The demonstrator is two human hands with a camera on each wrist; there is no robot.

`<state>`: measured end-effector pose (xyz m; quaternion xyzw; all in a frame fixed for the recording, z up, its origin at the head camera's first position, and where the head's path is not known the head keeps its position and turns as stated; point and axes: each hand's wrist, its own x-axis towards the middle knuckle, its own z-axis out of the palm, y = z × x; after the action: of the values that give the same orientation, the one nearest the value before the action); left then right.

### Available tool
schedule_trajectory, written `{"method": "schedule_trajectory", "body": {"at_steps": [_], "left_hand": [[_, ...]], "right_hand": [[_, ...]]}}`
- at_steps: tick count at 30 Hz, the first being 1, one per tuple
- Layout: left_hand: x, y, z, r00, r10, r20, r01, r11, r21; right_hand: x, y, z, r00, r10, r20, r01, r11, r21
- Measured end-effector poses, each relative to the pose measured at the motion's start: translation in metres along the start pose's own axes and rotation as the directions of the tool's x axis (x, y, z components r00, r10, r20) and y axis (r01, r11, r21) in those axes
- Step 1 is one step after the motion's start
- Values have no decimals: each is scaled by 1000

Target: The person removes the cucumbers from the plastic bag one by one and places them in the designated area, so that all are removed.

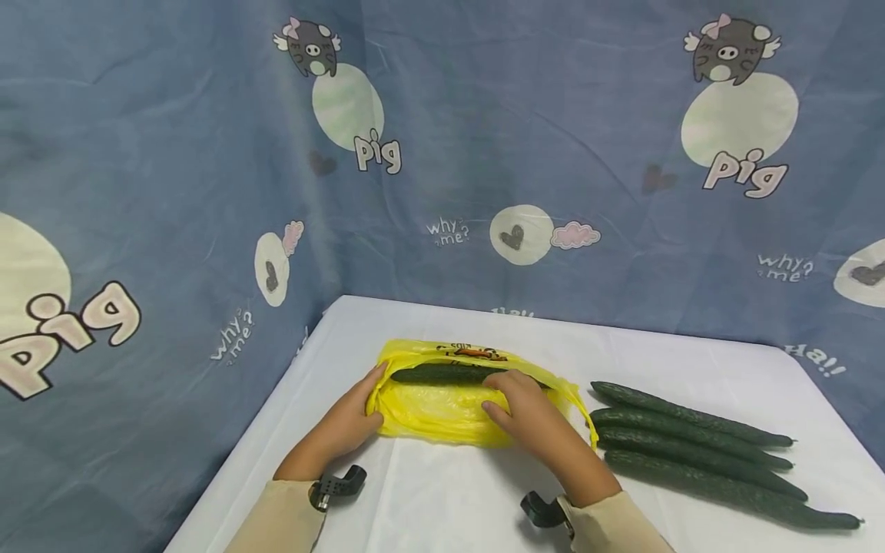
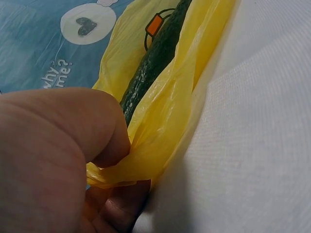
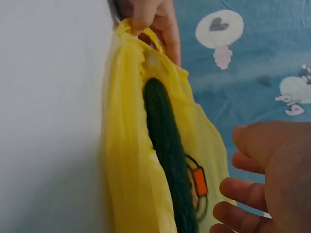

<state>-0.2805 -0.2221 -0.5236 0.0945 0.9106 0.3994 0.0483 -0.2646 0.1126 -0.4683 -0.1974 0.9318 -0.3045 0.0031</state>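
A yellow plastic bag (image 1: 435, 415) lies on its side on the white table, its mouth facing me. Inside it rests a dark green cucumber (image 1: 442, 374), stretched lengthwise along the opening. At the bag's left end, my left hand (image 1: 346, 422) pinches the rim between thumb and fingers; the left wrist view shows the gathered plastic (image 2: 146, 158) in that grip. My right hand (image 1: 528, 411) is over the bag's right part, near the cucumber. In the right wrist view its fingers (image 3: 243, 194) are spread and loosely bent, apart from the cucumber (image 3: 165, 126), holding nothing.
Several more cucumbers (image 1: 698, 453) lie side by side on the white table (image 1: 442, 507), to the right of the bag. A blue printed cloth (image 1: 442, 153) hangs behind the table and along its left side. Both wrists wear black camera mounts (image 1: 339, 485).
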Motion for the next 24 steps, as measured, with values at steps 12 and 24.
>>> {"method": "schedule_trajectory", "body": {"at_steps": [12,24], "left_hand": [[0,0,-1,1000,-14,-7,14,1000,4],[-2,2,-3,1000,-28,9,28,999,-15]], "right_hand": [[40,-6,22,1000,4,-2,-4,1000,-20],[66,-11,37,998,31,47,-27,996,-83]]}}
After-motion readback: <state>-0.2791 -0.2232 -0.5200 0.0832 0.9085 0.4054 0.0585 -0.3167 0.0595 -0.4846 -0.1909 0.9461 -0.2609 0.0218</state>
